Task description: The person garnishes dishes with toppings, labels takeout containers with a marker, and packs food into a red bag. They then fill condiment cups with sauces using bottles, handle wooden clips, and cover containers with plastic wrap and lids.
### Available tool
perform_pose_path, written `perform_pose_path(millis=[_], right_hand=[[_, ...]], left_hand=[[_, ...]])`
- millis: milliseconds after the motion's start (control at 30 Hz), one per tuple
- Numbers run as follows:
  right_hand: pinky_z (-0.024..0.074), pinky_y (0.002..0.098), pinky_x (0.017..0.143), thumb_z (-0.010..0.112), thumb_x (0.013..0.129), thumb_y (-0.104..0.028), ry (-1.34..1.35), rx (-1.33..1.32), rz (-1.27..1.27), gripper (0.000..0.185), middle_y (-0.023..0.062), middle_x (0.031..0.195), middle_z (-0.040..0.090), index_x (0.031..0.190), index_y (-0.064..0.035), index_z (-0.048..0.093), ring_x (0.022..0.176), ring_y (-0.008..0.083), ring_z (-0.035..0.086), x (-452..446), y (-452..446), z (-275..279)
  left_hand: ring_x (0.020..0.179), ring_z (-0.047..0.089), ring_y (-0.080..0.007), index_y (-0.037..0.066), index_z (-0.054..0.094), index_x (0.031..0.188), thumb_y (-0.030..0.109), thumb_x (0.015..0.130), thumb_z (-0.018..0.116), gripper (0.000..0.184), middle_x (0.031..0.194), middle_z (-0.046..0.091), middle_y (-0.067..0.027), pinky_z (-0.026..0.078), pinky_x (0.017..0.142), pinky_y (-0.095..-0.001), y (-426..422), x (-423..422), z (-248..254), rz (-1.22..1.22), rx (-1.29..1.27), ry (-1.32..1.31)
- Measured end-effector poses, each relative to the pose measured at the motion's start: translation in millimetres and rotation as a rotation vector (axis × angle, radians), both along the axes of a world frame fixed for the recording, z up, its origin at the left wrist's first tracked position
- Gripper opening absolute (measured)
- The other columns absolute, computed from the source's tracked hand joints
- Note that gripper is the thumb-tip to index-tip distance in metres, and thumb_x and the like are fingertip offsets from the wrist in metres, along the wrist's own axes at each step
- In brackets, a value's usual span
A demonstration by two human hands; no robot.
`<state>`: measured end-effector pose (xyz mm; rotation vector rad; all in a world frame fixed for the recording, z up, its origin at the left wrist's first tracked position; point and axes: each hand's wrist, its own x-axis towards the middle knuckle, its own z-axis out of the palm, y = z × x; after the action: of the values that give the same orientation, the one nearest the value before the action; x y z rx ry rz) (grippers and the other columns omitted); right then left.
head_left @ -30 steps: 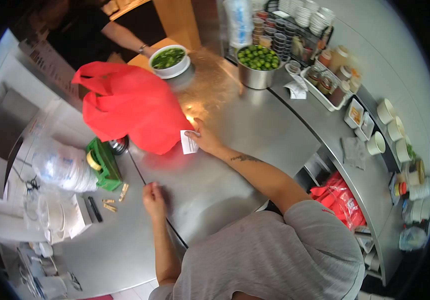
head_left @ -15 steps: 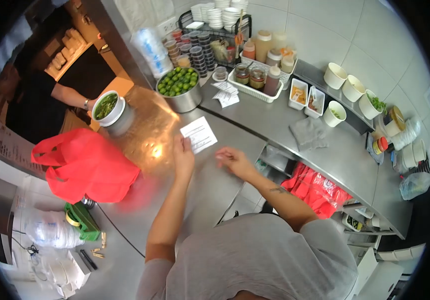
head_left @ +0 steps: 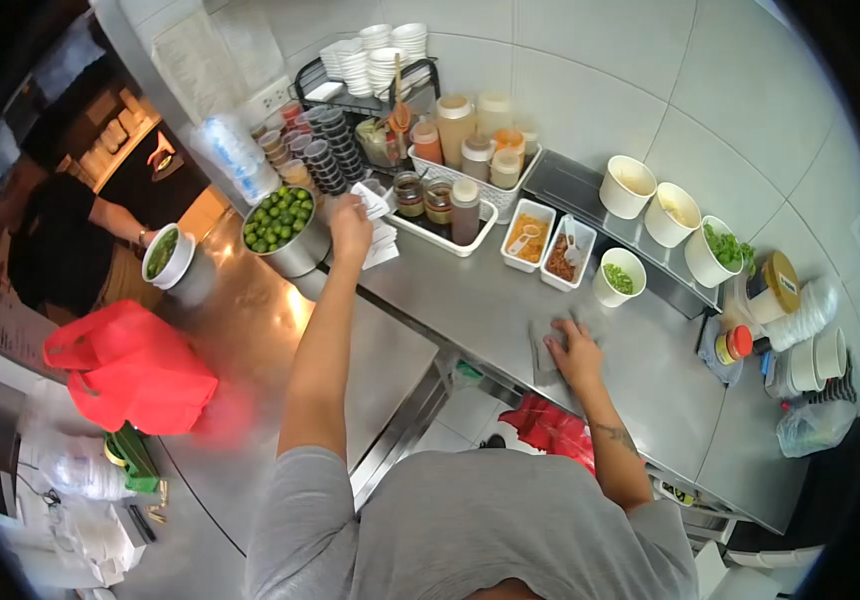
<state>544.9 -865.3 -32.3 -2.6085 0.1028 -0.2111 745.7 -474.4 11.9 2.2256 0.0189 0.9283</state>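
My left hand [head_left: 351, 232] reaches toward the back of the counter, closed on a white paper slip [head_left: 372, 200] with printing on it. Just below that slip, more paper slips [head_left: 381, 246] lie on the steel, next to the pot of green limes [head_left: 280, 218]. My right hand [head_left: 577, 357] rests on a crumpled grey cloth [head_left: 546, 362] near the counter's front edge. Its thumb and fingers are spread over the fabric, and part of the cloth is hidden under them.
A white tray [head_left: 439, 232] of jars and a bottle stands behind the slips. Two small tubs [head_left: 527, 236] and a cup of chopped greens [head_left: 618, 279] sit beyond the cloth. At left are a red bag [head_left: 135, 370] and a person's arm [head_left: 118, 220] by a bowl of greens [head_left: 166, 256].
My left hand has carried the paper slip forward to the slips by the tray. My right hand has moved rightward onto the grey cloth. The head view has shifted.
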Motion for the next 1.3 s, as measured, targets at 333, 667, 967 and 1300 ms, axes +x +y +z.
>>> perform_pose_path(millis=[333, 667, 967, 1300], right_hand=[[0.0463, 0.0350, 0.058, 0.062, 0.080, -0.016, -0.019, 0.260, 0.038, 0.014, 0.0120, 0.075, 0.061, 0.091, -0.0080, 0.064, 0.063, 0.0238, 0.059, -16, -21, 15], [0.0479, 0.0315, 0.062, 0.062, 0.079, -0.013, 0.770, 0.354, 0.320, 0.016, 0.0100, 0.077, 0.065, 0.090, -0.0018, 0.064, 0.066, 0.0171, 0.059, -70, -38, 38], [0.0485, 0.0325, 0.062, 0.060, 0.078, -0.015, 1.113, 0.383, -0.127, 0.018, 0.0118, 0.079, 0.064, 0.090, -0.0024, 0.064, 0.066, 0.0205, 0.061, -135, -26, -44], [0.0483, 0.0325, 0.063, 0.060, 0.078, -0.017, 0.950, 0.513, -0.234, 0.019, 0.0116, 0.080, 0.064, 0.091, -0.0029, 0.064, 0.067, 0.0205, 0.061, -117, -1, -97]], left_hand=[[0.089, 0.054, -0.0361, 0.001, 0.055, 0.096, 0.001, 0.075, 0.056, 0.021, 0.088, 0.058, -0.0180, 0.044, 0.078, -0.0429, -17, -14, -7, 0.373, 0.308, 0.094], [0.085, 0.056, -0.0319, 0.009, 0.059, 0.104, 0.010, 0.074, 0.065, 0.031, 0.082, 0.057, -0.0148, 0.045, 0.076, -0.0393, -5, 171, 144, -0.026, 0.258, -0.263], [0.102, 0.057, -0.0347, 0.020, 0.061, 0.110, 0.050, 0.071, 0.068, 0.050, 0.107, 0.058, -0.0198, 0.043, 0.087, -0.0465, -6, 278, 184, -0.078, 0.598, 0.168], [0.093, 0.058, -0.0351, 0.013, 0.064, 0.104, 0.048, 0.072, 0.066, 0.047, 0.095, 0.060, -0.0196, 0.039, 0.079, -0.0521, -13, 266, 176, -0.039, 0.707, -0.146]])
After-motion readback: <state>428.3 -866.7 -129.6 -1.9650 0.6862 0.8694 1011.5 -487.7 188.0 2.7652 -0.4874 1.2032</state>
